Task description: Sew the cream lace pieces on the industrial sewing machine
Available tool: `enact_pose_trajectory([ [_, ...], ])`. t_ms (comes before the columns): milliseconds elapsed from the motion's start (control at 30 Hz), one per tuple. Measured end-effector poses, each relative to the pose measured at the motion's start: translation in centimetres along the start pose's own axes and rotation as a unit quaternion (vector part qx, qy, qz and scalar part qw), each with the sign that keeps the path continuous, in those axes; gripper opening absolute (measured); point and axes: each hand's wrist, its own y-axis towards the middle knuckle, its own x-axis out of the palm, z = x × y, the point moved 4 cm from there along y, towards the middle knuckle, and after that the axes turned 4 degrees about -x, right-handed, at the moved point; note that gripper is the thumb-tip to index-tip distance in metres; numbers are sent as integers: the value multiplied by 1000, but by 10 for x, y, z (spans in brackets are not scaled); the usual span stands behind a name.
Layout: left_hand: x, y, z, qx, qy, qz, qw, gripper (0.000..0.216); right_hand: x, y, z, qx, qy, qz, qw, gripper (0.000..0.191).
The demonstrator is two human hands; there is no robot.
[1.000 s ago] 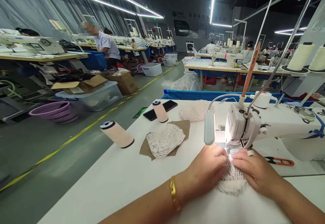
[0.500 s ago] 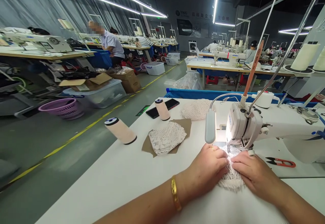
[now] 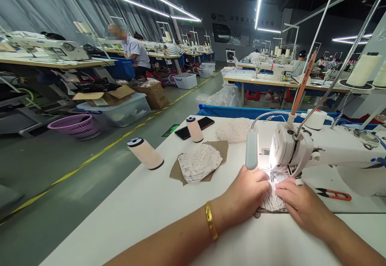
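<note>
Both my hands press a small piece of white lace fabric (image 3: pixel 272 200) flat under the needle of a white sewing machine (image 3: pixel 325 153). My left hand (image 3: pixel 245 195), with a gold bangle on its wrist, lies on the lace's left side with fingers curled onto it. My right hand (image 3: pixel 300 205) holds the lace's right side, fingers together and pointing at the needle. A small lamp (image 3: pixel 251 155) on a bent arm lights the spot.
On the white table (image 3: pixel 144 213) lie a lace piece on brown paper (image 3: pixel 198 162), two thread cones (image 3: pixel 145 154), (image 3: pixel 193 129), a black phone (image 3: pixel 199 127), another lace heap (image 3: pixel 233 130) and red snips (image 3: pixel 334 195). Other workers sit at machines beyond the aisle.
The lace has moved further under the presser foot, away from me, and both hands have followed it forward. Less fabric shows near my wrists.
</note>
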Motion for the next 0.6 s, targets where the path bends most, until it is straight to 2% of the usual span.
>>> enact_pose_trajectory([
  [67, -1, -4, 9, 30, -17, 1, 999, 20, -1, -1, -3, -10, 25, -12, 1000, 37],
  [233, 1, -11, 27, 73, -13, -56, 996, 17, -3, -4, -9, -29, 60, -51, 996, 33],
  [600, -1, -10, 22, 62, -1, -47, 997, 16, -3, -3, -8, -15, -3, -32, 999, 32],
])
